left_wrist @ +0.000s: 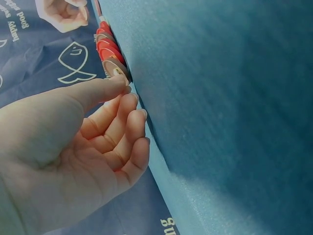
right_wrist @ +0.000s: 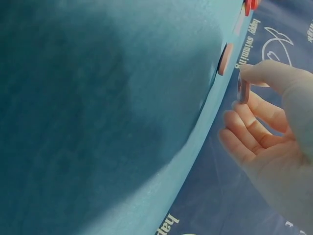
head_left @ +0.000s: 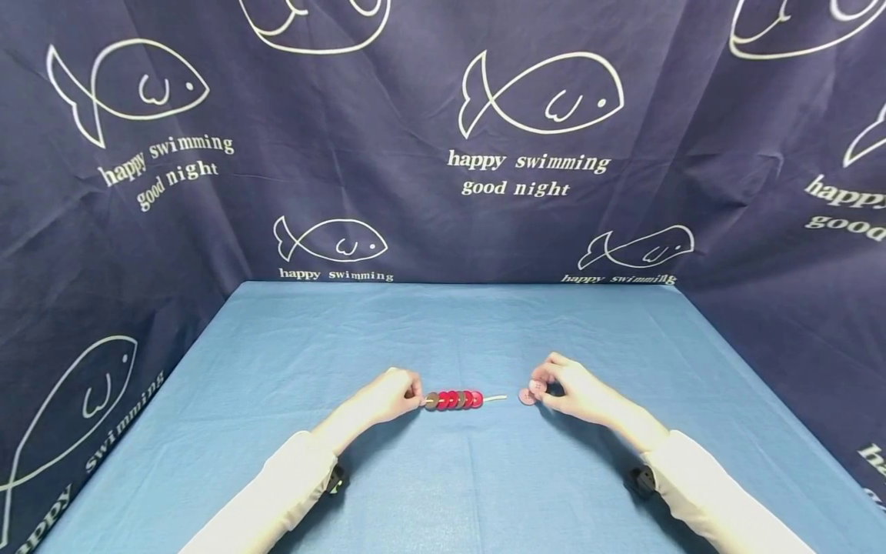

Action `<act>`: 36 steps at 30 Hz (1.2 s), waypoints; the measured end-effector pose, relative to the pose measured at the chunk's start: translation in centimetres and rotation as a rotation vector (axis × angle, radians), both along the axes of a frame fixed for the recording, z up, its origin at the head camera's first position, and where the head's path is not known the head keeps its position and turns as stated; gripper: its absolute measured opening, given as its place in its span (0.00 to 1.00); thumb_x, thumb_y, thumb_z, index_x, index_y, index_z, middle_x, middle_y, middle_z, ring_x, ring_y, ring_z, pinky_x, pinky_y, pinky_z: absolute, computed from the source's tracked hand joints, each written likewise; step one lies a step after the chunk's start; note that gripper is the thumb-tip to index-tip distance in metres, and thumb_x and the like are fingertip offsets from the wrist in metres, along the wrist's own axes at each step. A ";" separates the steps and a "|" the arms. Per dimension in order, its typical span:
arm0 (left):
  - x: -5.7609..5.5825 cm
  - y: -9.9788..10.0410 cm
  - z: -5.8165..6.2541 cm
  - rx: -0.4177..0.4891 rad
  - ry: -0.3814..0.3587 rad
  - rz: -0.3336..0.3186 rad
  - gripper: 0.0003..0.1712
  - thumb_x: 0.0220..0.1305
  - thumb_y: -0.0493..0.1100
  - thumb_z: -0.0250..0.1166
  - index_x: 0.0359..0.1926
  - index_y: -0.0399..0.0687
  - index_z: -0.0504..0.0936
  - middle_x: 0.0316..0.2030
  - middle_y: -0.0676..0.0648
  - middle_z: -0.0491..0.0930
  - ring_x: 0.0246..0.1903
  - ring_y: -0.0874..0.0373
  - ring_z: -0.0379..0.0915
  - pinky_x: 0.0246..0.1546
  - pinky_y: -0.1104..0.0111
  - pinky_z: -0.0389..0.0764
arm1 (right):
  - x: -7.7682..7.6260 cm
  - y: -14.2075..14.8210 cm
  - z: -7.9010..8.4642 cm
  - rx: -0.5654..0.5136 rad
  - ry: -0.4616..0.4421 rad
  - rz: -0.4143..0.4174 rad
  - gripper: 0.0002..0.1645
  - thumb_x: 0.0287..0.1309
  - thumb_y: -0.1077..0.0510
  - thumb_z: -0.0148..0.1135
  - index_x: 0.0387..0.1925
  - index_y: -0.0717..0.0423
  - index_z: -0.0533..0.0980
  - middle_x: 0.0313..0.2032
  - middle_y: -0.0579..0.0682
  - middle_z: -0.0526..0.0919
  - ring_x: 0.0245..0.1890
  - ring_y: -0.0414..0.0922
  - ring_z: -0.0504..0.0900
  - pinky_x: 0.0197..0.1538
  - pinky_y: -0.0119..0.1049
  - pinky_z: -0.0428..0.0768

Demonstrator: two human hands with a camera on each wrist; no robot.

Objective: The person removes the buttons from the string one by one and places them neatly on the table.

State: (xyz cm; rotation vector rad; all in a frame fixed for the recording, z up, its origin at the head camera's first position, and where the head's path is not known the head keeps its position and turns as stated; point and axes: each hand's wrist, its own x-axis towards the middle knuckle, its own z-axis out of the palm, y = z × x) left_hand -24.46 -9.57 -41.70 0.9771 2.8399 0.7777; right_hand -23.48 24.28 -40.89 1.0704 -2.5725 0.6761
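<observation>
On a blue cloth (head_left: pixel 471 477), a person in pale sleeves (head_left: pixel 277 485) works with a short row of buttons (head_left: pixel 453 400) threaded on a whitish cord (head_left: pixel 494 398). The left hand (head_left: pixel 390 396), at the row's 9 o'clock, pinches the cord's near end between thumb and forefinger, the other fingers gently bent, beside a round brown button (head_left: pixel 432 401) that begins the row. Glossy red discs overlap after it like fallen coins, with another brownish one among them; the exact count appears to be about six, though the overlap makes it hard to tell. Past the last red disc, the cord's bare tip points toward 3 o'clock and lies slightly curved.

Farther along that 3 o'clock line, a pale pink button (head_left: pixel 527 396) lies loose on the cloth, near the cord's tip but apart from it. Just off its 1 o'clock, the right hand (head_left: pixel 573 390) pinches a second pink button (head_left: pixel 537 387), pierced with small holes, between thumb and fingertips. Behind, toward 12 o'clock, hangs a navy curtain (head_left: pixel 415 169) printed with white fish outlines.
</observation>
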 end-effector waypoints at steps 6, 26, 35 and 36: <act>0.1 0.1 0.2 -0.008 0.000 0.010 0.09 0.58 0.37 0.64 0.22 0.46 0.76 0.18 0.54 0.72 0.19 0.65 0.63 0.22 0.74 0.66 | 0.1 0.2 0.1 -0.002 0.014 0.002 0.09 0.44 0.68 0.65 0.32 0.60 0.78 0.30 0.46 0.74 0.29 0.42 0.75 0.36 0.33 0.75; 0.0 0.0 0.2 0.004 0.013 -0.006 0.09 0.57 0.37 0.65 0.22 0.45 0.76 0.19 0.53 0.74 0.20 0.66 0.62 0.23 0.75 0.66 | 0.3 1.0 -0.3 -0.005 0.004 0.029 0.09 0.43 0.70 0.65 0.29 0.59 0.77 0.29 0.47 0.75 0.28 0.42 0.75 0.33 0.35 0.76; 0.0 -0.1 0.2 0.014 0.004 -0.009 0.09 0.57 0.37 0.64 0.22 0.45 0.76 0.18 0.54 0.73 0.19 0.66 0.62 0.22 0.75 0.66 | 0.3 1.1 -0.4 0.009 -0.007 0.029 0.05 0.47 0.67 0.65 0.28 0.57 0.78 0.26 0.46 0.74 0.27 0.40 0.74 0.31 0.32 0.75; 0.0 -0.1 0.2 0.016 0.004 -0.008 0.09 0.57 0.37 0.64 0.22 0.45 0.76 0.18 0.54 0.73 0.19 0.66 0.62 0.22 0.75 0.66 | 0.3 1.1 -0.4 0.012 -0.012 0.028 0.05 0.47 0.67 0.65 0.28 0.57 0.78 0.26 0.46 0.74 0.26 0.40 0.74 0.31 0.32 0.75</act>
